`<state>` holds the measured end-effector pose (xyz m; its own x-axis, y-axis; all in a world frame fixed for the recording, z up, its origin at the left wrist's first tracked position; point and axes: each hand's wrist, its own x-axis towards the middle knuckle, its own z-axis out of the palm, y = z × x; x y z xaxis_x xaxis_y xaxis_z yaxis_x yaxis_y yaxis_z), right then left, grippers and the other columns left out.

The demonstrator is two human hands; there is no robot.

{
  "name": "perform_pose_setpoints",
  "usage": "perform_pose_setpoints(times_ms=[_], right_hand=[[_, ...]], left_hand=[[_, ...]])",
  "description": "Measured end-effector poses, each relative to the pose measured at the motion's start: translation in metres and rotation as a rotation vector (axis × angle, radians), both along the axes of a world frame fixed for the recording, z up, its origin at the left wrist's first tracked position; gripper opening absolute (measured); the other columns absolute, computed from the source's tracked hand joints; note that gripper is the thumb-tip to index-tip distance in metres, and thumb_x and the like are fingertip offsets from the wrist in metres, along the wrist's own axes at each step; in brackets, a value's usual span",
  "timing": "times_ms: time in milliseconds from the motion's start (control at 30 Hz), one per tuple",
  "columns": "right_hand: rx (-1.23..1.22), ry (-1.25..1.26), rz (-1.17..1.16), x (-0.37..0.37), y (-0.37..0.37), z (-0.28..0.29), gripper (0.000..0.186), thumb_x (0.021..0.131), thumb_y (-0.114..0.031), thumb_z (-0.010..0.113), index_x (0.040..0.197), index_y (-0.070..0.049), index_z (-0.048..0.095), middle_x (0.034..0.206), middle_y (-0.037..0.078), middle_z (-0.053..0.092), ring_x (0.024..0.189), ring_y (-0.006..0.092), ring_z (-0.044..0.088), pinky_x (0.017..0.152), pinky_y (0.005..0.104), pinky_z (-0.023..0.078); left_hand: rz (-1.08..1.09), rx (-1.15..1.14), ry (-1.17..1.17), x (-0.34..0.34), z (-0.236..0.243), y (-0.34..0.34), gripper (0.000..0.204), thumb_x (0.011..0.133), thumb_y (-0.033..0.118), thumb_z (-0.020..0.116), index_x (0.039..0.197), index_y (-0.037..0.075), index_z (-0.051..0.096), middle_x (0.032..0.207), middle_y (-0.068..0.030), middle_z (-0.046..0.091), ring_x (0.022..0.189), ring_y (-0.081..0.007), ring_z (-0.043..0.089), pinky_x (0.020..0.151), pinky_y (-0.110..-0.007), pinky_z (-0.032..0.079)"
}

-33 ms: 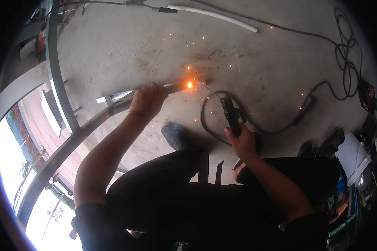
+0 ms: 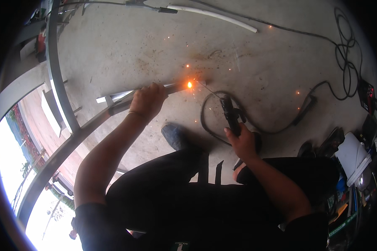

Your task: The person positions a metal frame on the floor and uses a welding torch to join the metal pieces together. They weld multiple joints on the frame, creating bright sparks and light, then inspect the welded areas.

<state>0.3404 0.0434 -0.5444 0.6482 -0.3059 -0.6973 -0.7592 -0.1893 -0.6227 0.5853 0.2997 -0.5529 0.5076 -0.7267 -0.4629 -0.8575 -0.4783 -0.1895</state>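
My left hand (image 2: 148,101) is closed round a grey metal bar (image 2: 122,107), part of a welded frame that curves across the left of the view. At the bar's far end burns a bright orange welding glow (image 2: 189,85) with sparks around it. In my right hand (image 2: 242,141) is a black electrode holder (image 2: 231,115), gripped by its handle. A thin welding rod (image 2: 208,89) runs from its jaws up and left toward the glow. The glare hides where rod and metal meet.
A black cable (image 2: 272,132) loops over the concrete floor behind the holder, with more cable coiled (image 2: 345,52) at the far right. A white tube (image 2: 215,13) lies at the top. Tools and a white container (image 2: 352,155) crowd the right edge. My shoe (image 2: 174,136) is below the bar.
Both hands, the bar and the electrode holder hold their places. Only the flying sparks are differently scattered, and fewer show around the glow.
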Motion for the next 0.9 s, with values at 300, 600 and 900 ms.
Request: perform_pose_setpoints(times_ms=[300,600,900], right_hand=[[0.006,-0.01,0.058,0.002,0.004,0.0,0.034,0.09,-0.037,0.072,0.092,-0.005,0.063,0.075,0.013,0.07,0.071,0.0294,0.07,0.064,0.038,0.053],[0.055,-0.135,0.062,0.002,0.005,0.003,0.028,0.093,-0.027,0.071,0.086,-0.003,0.059,0.067,0.011,0.061,0.06,0.0225,0.061,0.06,0.0348,0.047],[-0.068,-0.148,0.335,-0.01,0.003,-0.003,0.032,0.088,-0.026,0.073,0.109,-0.005,0.061,0.08,0.017,0.067,0.074,0.0303,0.067,0.066,0.0395,0.052]], left_hand=[[0.058,-0.02,0.04,0.0,0.001,-0.003,0.033,0.092,0.04,0.063,0.102,0.008,0.057,0.086,-0.0064,0.06,0.073,-0.0215,0.066,0.06,-0.036,0.055],[-0.005,-0.193,-0.032,0.0,-0.007,0.006,0.034,0.087,0.036,0.068,0.103,0.008,0.057,0.083,-0.005,0.058,0.071,-0.0203,0.065,0.059,-0.034,0.054],[0.012,-0.202,0.015,0.0,-0.02,0.019,0.031,0.086,0.028,0.066,0.106,0.007,0.057,0.086,-0.0074,0.06,0.068,-0.0241,0.064,0.059,-0.037,0.054]])
